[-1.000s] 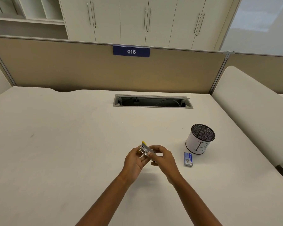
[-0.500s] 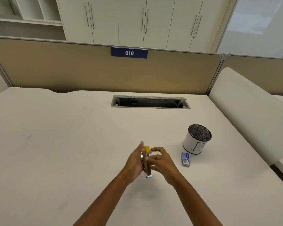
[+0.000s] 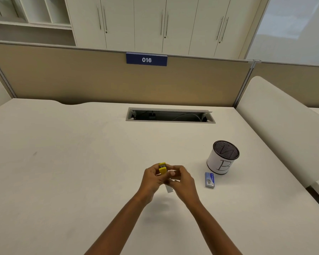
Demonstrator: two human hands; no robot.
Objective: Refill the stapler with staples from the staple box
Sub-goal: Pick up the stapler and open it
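A small stapler [image 3: 162, 168] with a yellow end and a metal body is held above the desk between both hands, yellow end pointing away from me. My left hand [image 3: 151, 178] grips its left side and my right hand [image 3: 182, 181] pinches it from the right. A metal tip pokes out below the fingers. Most of the stapler is hidden by my fingers. The blue staple box [image 3: 209, 179] lies flat on the desk to the right of my right hand, apart from it.
A white cylindrical pen holder [image 3: 221, 159] marked "B" with a black mesh inside stands just behind the staple box. An open cable slot [image 3: 170, 115] sits at the back of the white desk [image 3: 63, 162]. A tan partition rises behind, and a white padded divider flanks the right.
The stapler has been turned in my hands: its yellow end now faces away and up, and both hands have closed more tightly around it. The staple box has not moved.
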